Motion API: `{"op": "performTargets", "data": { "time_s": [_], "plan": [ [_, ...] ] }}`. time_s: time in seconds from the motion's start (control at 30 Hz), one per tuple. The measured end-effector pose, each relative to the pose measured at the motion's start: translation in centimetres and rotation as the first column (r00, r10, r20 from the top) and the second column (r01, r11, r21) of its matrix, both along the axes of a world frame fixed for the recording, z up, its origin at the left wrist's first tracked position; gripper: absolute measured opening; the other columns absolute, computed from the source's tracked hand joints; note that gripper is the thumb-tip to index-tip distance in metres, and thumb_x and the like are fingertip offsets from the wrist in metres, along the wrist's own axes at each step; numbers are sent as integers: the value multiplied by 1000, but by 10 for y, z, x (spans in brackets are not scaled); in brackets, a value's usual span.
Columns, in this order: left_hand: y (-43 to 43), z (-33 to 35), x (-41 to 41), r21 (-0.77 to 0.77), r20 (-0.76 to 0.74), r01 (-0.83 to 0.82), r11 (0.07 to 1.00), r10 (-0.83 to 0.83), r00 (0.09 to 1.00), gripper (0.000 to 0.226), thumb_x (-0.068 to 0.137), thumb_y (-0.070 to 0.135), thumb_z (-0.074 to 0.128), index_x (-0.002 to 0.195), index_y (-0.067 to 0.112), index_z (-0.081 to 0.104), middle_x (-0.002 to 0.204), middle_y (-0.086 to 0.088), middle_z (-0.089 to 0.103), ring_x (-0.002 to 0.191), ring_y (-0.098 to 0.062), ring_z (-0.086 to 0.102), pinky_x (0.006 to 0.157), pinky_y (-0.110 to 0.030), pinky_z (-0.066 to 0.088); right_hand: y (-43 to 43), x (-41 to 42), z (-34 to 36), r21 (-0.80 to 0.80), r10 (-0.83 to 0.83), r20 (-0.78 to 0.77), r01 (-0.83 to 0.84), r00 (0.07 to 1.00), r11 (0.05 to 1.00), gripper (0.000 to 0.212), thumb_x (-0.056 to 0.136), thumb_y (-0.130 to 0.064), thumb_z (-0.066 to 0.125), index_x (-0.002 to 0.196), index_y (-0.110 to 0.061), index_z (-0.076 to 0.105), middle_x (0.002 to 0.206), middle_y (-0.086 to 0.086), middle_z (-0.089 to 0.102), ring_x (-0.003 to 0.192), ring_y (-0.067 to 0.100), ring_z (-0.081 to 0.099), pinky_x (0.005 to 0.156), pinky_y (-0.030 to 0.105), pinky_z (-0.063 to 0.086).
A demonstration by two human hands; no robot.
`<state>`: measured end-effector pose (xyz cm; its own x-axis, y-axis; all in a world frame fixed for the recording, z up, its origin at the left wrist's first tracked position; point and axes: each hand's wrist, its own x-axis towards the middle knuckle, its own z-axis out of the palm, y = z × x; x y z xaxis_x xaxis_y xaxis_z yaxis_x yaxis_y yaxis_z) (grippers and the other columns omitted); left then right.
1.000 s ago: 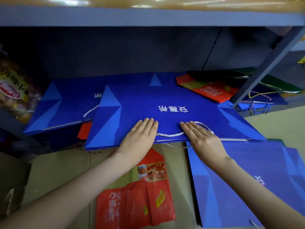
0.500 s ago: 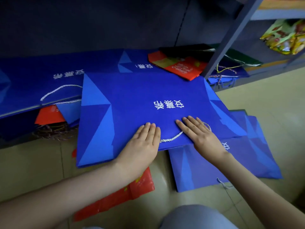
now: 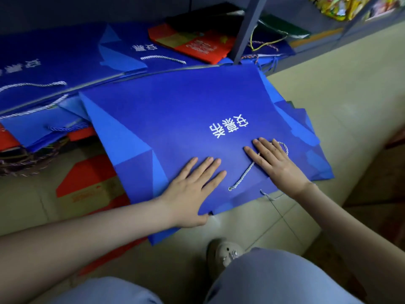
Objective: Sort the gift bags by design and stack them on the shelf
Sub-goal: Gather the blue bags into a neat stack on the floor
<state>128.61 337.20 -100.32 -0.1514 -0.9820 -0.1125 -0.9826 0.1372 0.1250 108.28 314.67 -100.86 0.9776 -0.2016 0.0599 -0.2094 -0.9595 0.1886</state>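
Open passage: the tiled floor (image 3: 341,102) right of the front blue bag (image 3: 175,128). The shelf upright (image 3: 247,29) stands just beyond the bag's far right corner and divides the opening. Left of it, flat blue bags (image 3: 54,62) and a red bag (image 3: 197,44) cover the deck; open space lies above them. Left of the front bag, red bags (image 3: 87,178) and tangled cords (image 3: 22,159) lie on the floor. A shoe (image 3: 223,253) and both knees (image 3: 274,279) close the near side.

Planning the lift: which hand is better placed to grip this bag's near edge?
Likely left: the left hand has its thumb at the blue bag's near edge; the right hand lies flat on top, across the rope handle.
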Motion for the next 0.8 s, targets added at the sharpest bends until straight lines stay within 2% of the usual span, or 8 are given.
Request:
{"op": "performTargets", "data": {
  "time_s": [0.1,0.2,0.37,0.5,0.6,0.63,0.7,0.8],
  "plan": [
    [-23,-4,4,-38,6,23,999,-23,1000,85,71,48,36,147,10,34,153,-15,29,142,-30,27,113,-49,15,2,-28,-1,31,-156,-27,156,987,987,69,85,4,20,150,-20,12,147,18,34,137,36,27,113,51,21],
    [-50,-14,4,-37,93,71,997,-68,993,88,75,29,55,151,14,14,158,-11,12,146,-27,11,117,-44,2,1,-53,-1,70,-293,-56,296,955,953,68,85,-3,15,150,-23,12,147,22,35,136,42,31,112,51,20],
    [-71,-34,-10,-164,185,205,965,-174,967,86,64,11,65,145,8,35,149,-14,37,138,-28,35,110,-49,27,-2,-85,-10,109,-410,-111,421,905,900,99,75,24,45,151,-26,8,152,19,27,140,38,22,113,47,13],
    [-68,-49,-29,-152,88,252,956,-241,967,81,64,12,71,140,4,43,145,-15,43,134,-28,41,109,-46,31,-14,-102,-20,132,-450,-251,491,857,861,90,82,19,43,151,-26,5,156,10,23,144,30,16,117,42,11],
    [-66,-65,-34,53,132,265,963,-270,954,77,89,13,52,151,5,6,158,-17,9,146,-30,9,116,-47,10,-34,-115,-29,-20,-573,-389,615,722,788,85,90,5,43,148,-30,-8,159,4,12,147,29,4,116,49,10],
    [-66,-71,-33,82,142,238,968,-248,958,76,91,14,52,151,4,7,157,-19,11,145,-32,13,115,-46,14,-40,-114,-33,-97,-605,-448,637,658,764,84,93,-1,43,147,-32,-14,160,3,4,147,29,-1,115,51,10],
    [-68,-84,-30,124,163,245,962,-263,951,68,81,19,66,141,2,40,141,-21,45,129,-33,46,103,-40,40,-46,-103,-45,-210,-647,-552,663,526,718,85,96,-11,42,145,-32,-23,160,1,-9,147,28,-6,114,54,11],
    [-70,-106,-28,112,147,243,964,-258,955,48,82,12,40,125,2,60,122,-19,63,110,-32,62,87,-38,53,-50,-76,-65,-241,-729,-577,776,368,583,91,93,-13,49,147,-30,-23,159,3,-10,146,29,0,111,54,22]
  ]
}}
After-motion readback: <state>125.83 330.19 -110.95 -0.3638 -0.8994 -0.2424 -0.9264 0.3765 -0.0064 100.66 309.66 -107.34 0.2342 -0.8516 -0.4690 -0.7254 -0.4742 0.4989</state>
